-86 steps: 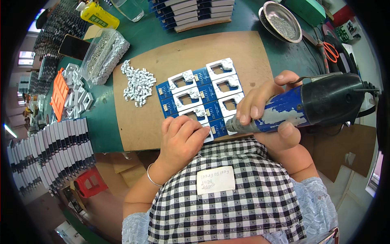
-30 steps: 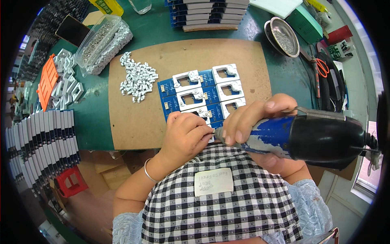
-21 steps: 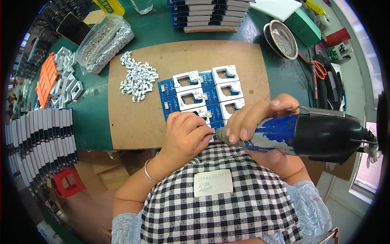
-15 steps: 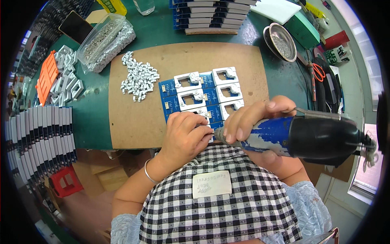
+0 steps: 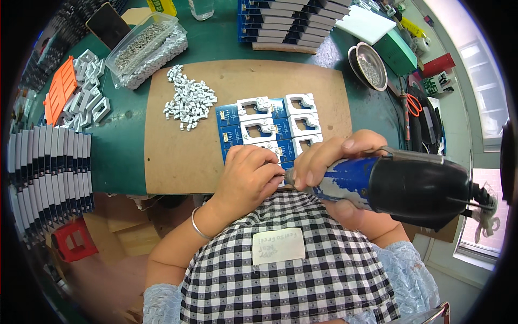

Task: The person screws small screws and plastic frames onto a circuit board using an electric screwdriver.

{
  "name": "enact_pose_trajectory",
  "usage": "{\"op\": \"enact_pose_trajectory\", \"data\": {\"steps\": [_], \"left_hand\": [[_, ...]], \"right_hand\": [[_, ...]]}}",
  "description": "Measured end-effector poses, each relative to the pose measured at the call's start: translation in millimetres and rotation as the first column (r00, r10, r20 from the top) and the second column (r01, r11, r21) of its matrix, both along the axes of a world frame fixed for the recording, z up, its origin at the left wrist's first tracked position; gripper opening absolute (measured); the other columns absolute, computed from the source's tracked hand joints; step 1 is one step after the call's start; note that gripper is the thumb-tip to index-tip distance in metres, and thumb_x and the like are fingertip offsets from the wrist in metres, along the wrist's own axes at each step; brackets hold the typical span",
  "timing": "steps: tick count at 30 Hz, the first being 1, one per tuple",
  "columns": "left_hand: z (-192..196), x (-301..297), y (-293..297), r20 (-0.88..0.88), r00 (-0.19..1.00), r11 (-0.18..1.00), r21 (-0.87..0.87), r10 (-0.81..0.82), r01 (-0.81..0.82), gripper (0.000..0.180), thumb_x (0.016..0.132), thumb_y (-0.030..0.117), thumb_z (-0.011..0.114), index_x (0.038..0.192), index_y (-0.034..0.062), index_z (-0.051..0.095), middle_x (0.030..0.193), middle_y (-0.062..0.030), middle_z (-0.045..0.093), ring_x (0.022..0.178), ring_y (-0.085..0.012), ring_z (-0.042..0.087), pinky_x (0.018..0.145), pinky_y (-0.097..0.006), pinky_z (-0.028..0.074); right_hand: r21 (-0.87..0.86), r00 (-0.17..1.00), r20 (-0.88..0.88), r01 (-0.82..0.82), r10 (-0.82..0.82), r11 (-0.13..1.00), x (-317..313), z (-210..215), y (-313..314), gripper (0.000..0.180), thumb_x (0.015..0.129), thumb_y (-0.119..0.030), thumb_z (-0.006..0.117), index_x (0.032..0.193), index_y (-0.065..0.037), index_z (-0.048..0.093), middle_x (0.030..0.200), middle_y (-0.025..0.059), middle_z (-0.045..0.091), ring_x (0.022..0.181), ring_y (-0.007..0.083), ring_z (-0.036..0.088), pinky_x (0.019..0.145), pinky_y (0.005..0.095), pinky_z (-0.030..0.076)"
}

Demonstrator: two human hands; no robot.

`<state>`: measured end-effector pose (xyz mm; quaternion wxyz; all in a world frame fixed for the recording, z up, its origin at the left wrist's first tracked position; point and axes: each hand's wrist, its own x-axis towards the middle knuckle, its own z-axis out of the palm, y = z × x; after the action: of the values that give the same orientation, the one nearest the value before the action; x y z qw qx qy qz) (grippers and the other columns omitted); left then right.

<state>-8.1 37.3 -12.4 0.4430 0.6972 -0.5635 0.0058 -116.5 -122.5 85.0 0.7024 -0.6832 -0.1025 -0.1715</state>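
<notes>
Hiding some boards (image 5: 232, 131), left hand (image 5: 248, 175), white pieces (image 5: 191, 101) nearby

The driver (image 5: 348, 181) has come leftward — right hand (image 5: 330, 156) too; its nose (image 5: 290, 176) now beside the left hand (image 5: 247, 175).

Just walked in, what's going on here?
A person's bare right hand grips a blue-and-black handheld power tool, its nose close to the bare left hand. Both are at the near end of blue rectangular circuit boards topped with white open frames. Left of these, small white blocky pieces lie piled on a flat brown board.
</notes>
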Motion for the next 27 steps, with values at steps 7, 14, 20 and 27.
{"op": "enact_pose_trajectory", "data": {"steps": [7, 14, 20, 27], "left_hand": [[-1, 2, 0, 0.005, 1.000, 1.000, 0.013, -0.020, 0.020, 0.018, 0.069, 0.011, 0.076, 0.083, 0.0113, 0.065, 0.097, -0.0006, 0.060, 0.094, -0.0210, 0.056, 0.085, -0.039, 0.038], [0, 3, 0, -0.006, 1.000, 0.999, 0.020, -0.026, 0.026, 0.019, 0.069, 0.012, 0.076, 0.084, 0.0114, 0.065, 0.096, -0.0004, 0.059, 0.094, -0.0206, 0.056, 0.086, -0.038, 0.038], [1, 3, 0, -0.008, 0.999, 0.999, 0.030, -0.032, 0.032, 0.018, 0.069, 0.011, 0.076, 0.084, 0.0111, 0.065, 0.096, -0.0004, 0.059, 0.094, -0.0208, 0.056, 0.085, -0.039, 0.038], [0, 2, 1, -0.016, 0.999, 0.999, 0.018, -0.027, 0.028, 0.018, 0.069, 0.012, 0.076, 0.083, 0.0112, 0.065, 0.096, -0.0011, 0.059, 0.094, -0.0211, 0.056, 0.085, -0.038, 0.039]], "right_hand": [[0.038, 0.998, -0.049, 0.043, -0.041, 0.998, 1, 0, 6, 0.061, 0.082, -0.032, 0.077, 0.124, -0.016, 0.036, 0.087, 0.0094, 0.061, 0.081, 0.0251, 0.063, 0.077, 0.0414, 0.051], [0.030, 0.995, -0.064, 0.082, -0.080, 0.996, -1, 2, 8, 0.060, 0.083, -0.033, 0.076, 0.123, -0.016, 0.035, 0.089, 0.0092, 0.061, 0.083, 0.0246, 0.063, 0.078, 0.0416, 0.051], [0.018, 0.984, 0.175, -0.043, 0.039, 0.999, 3, -16, -1, 0.064, 0.080, -0.003, 0.075, 0.129, -0.006, 0.035, 0.097, 0.0181, 0.062, 0.089, 0.0238, 0.064, 0.083, 0.0358, 0.053], [0.126, 0.998, 0.061, 0.014, -0.022, 0.992, -3, -12, 3, 0.062, 0.079, -0.002, 0.077, 0.126, -0.005, 0.036, 0.096, 0.0204, 0.060, 0.087, 0.0246, 0.063, 0.082, 0.0366, 0.053]]}}
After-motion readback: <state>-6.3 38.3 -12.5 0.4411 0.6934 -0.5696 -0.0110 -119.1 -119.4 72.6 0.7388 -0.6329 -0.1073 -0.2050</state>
